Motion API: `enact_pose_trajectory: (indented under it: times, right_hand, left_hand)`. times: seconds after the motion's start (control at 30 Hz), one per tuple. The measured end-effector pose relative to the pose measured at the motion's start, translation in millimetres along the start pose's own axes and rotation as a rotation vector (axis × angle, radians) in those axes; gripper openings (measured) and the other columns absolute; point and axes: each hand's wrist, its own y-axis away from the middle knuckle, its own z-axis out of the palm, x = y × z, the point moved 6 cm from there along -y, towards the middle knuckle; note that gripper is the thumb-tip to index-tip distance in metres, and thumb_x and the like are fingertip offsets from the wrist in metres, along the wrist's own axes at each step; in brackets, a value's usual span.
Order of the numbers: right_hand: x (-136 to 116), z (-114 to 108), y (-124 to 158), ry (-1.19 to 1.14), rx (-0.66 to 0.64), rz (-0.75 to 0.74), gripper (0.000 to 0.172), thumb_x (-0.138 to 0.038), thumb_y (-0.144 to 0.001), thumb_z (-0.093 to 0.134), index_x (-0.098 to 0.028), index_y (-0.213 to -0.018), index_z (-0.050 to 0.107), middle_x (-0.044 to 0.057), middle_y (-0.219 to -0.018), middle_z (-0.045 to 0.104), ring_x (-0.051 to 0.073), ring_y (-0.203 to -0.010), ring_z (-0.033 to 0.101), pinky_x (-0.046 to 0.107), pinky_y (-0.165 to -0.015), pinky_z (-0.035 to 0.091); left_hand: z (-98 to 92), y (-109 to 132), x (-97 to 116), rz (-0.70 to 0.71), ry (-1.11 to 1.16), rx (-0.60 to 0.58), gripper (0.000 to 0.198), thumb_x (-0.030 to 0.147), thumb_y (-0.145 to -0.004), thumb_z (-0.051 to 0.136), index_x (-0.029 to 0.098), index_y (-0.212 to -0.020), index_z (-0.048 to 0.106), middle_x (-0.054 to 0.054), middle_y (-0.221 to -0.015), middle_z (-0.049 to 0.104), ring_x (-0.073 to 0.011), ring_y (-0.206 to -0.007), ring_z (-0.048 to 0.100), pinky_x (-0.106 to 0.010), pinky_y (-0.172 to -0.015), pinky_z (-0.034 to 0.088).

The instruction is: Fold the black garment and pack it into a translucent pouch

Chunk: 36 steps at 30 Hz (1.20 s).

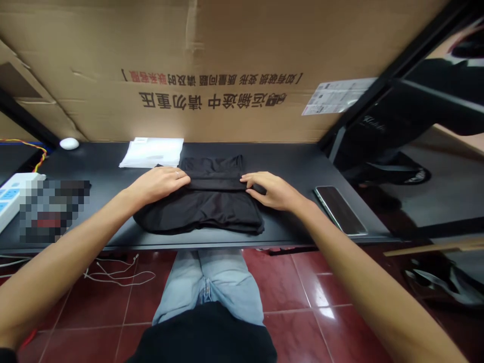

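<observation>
Watching left hand (pixel 157 184): fingers (pixel 180 175) pressed together, lying flat on the upper fold of the black garment (pixel 198 214).
Watching right hand (pixel 269 191): fingers (pixel 251 185) loosely spread, curled onto the garment's right edge; I can't tell whether they pinch it.
Garment position: folded flat on the desk (pixel 291 171), between my hands, its bulk nearer me than the fingers.
Nearby: smartphone (pixel 339 210) right of the right hand; white paper packet (pixel 151 152) beyond the left hand.
</observation>
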Motion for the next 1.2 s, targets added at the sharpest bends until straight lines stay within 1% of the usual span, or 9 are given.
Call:
enact_pose_trajectory:
  times: [0.13,0.23,0.37,0.5,0.63,0.7,0.87,1.03,1.2]
  right_hand:
    - [-5.6,0.2,-0.3,0.020,-0.024,-0.018,0.028,-0.046,-0.108,0.067,-0.031,-0.128,0.078,0.009,-0.148,0.077,0.034,-0.143,0.071,0.060,-0.124,0.055]
    - [-6.4,4.4,-1.1,0.039,-0.047,-0.014,0.038,-0.045,-0.112,0.061,-0.033,-0.146,0.074,0.007,-0.162,0.069,0.034,-0.152,0.064,0.062,-0.131,0.049]
    - [-5.7,10.1,1.4,0.026,-0.094,-0.016,0.040,-0.047,-0.114,0.057,-0.034,-0.145,0.077,0.006,-0.162,0.068,0.035,-0.158,0.057,0.065,-0.134,0.044]
    - [-22.1,-4.4,14.0,-0.030,-0.056,0.002,0.046,-0.050,-0.113,0.058,-0.037,-0.156,0.070,0.004,-0.172,0.059,0.038,-0.164,0.050,0.068,-0.136,0.041]
    - [-58.3,-16.9,36.7,-0.107,-0.125,-0.037,0.060,-0.061,-0.100,0.079,-0.039,-0.155,0.069,0.007,-0.160,0.069,0.039,-0.148,0.065,0.062,-0.129,0.052]
    - [-70.1,-16.7,47.9,-0.115,-0.167,-0.017,0.061,-0.062,-0.096,0.084,-0.038,-0.151,0.071,0.008,-0.149,0.076,0.038,-0.137,0.072,0.059,-0.120,0.060]
    - [-67.3,-9.0,63.5,-0.033,-0.172,0.108,0.036,-0.051,-0.107,0.069,-0.036,-0.139,0.076,0.009,-0.124,0.082,0.035,-0.114,0.079,0.056,-0.100,0.068]
    - [-66.5,-9.5,59.0,-0.041,-0.163,0.075,0.021,-0.044,-0.110,0.063,-0.036,-0.117,0.080,0.007,-0.115,0.084,0.032,-0.109,0.080,0.052,-0.098,0.068]
    - [-60.4,-22.1,46.5,-0.089,-0.039,0.220,0.023,-0.049,-0.110,0.060,-0.034,-0.110,0.077,0.004,-0.110,0.085,0.031,-0.100,0.082,0.048,-0.091,0.068]
  left_hand:
    - [-3.6,5.1,-3.9,-0.012,0.107,0.074,0.050,0.014,-0.100,0.046,0.025,-0.141,0.073,-0.010,-0.148,0.075,-0.0299,-0.130,0.074,-0.050,-0.114,0.059]
    - [-3.1,10.4,-4.1,0.020,0.196,0.110,0.056,0.020,-0.103,0.048,0.025,-0.155,0.067,-0.008,-0.170,0.060,-0.0290,-0.157,0.057,-0.053,-0.134,0.044]
    - [0.1,18.9,0.4,0.036,0.272,0.029,0.054,0.039,-0.114,0.042,0.025,-0.161,0.064,-0.008,-0.177,0.051,-0.0287,-0.169,0.041,-0.056,-0.143,0.029]
    - [-21.7,41.4,9.5,0.034,0.405,0.071,0.054,0.050,-0.111,0.056,0.033,-0.162,0.062,-0.006,-0.179,0.050,-0.0310,-0.165,0.048,-0.056,-0.139,0.039]
    - [-37.3,83.2,18.1,0.038,0.394,0.080,0.057,0.057,-0.093,0.083,0.042,-0.147,0.073,-0.004,-0.163,0.065,-0.0360,-0.147,0.065,-0.056,-0.125,0.056]
    - [-32.1,105.4,17.1,0.003,0.373,0.049,0.052,0.054,-0.091,0.085,0.044,-0.142,0.075,-0.003,-0.161,0.067,-0.0350,-0.142,0.068,-0.054,-0.120,0.060]
    - [-9.2,140.0,6.8,-0.088,0.361,0.055,0.019,0.043,-0.100,0.074,0.039,-0.118,0.080,-0.002,-0.159,0.069,-0.0307,-0.138,0.072,-0.052,-0.118,0.061]
    - [-0.1,147.0,2.9,-0.123,0.381,0.076,0.014,0.041,-0.097,0.075,0.039,-0.109,0.082,0.000,-0.155,0.072,-0.0300,-0.135,0.074,-0.050,-0.118,0.062]
    - [1.3,147.1,7.5,-0.127,0.332,0.102,0.016,0.041,-0.098,0.075,0.039,-0.113,0.082,-0.001,-0.155,0.072,-0.0304,-0.135,0.074,-0.053,-0.120,0.062]
